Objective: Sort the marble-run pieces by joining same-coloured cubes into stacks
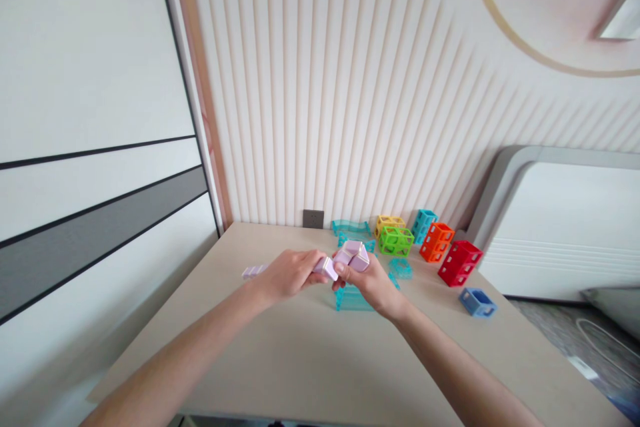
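Observation:
Both hands meet above the middle of the table. My left hand is closed around a lilac block with a pale band, and its end points toward the other hand. My right hand grips a small cluster of lilac blocks between thumb and fingers. The held pieces touch or nearly touch; I cannot tell whether they are joined. Beyond my left wrist lies a short row of lilac blocks. Under and behind my right hand are clear teal plastic pieces, partly hidden by it.
On the beige table, openwork block frames stand toward the right: yellow, green, blue, orange, red and light blue. A teal ring-like piece lies nearby. A ribbed wall with a socket rises behind.

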`<state>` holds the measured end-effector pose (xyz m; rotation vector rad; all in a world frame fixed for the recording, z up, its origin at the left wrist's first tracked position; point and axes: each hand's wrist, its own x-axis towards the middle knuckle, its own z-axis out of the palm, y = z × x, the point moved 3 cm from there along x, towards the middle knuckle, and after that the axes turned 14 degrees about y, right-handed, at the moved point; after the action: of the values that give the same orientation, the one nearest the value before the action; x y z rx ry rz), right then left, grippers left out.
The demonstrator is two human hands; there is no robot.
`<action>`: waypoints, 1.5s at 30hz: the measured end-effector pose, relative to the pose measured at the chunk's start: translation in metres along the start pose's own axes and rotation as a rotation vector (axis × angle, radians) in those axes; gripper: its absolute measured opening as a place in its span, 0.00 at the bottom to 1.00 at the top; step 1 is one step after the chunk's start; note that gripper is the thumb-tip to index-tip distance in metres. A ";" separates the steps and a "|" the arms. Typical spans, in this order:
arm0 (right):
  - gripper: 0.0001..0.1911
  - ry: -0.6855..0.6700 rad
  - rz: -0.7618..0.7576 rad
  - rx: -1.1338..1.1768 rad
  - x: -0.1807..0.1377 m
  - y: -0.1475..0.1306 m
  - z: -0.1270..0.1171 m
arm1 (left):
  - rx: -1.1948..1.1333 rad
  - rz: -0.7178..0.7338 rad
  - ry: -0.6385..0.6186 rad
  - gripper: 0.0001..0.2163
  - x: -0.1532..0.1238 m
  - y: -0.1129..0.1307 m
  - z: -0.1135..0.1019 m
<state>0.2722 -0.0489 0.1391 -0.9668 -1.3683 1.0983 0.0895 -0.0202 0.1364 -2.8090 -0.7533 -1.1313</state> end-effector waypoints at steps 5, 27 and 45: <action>0.21 0.075 0.177 0.198 -0.009 0.002 0.012 | 0.056 0.050 0.090 0.26 0.002 0.001 -0.001; 0.34 0.513 -0.678 -0.791 -0.057 0.010 0.020 | -0.013 -0.389 0.106 0.13 -0.004 0.001 -0.020; 0.37 0.190 -0.115 -0.285 -0.060 -0.003 0.024 | 0.322 0.245 0.006 0.18 -0.018 0.021 -0.012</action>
<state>0.2536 -0.1094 0.1279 -1.1514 -1.4274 0.7177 0.0794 -0.0487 0.1367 -2.5409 -0.5172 -0.8888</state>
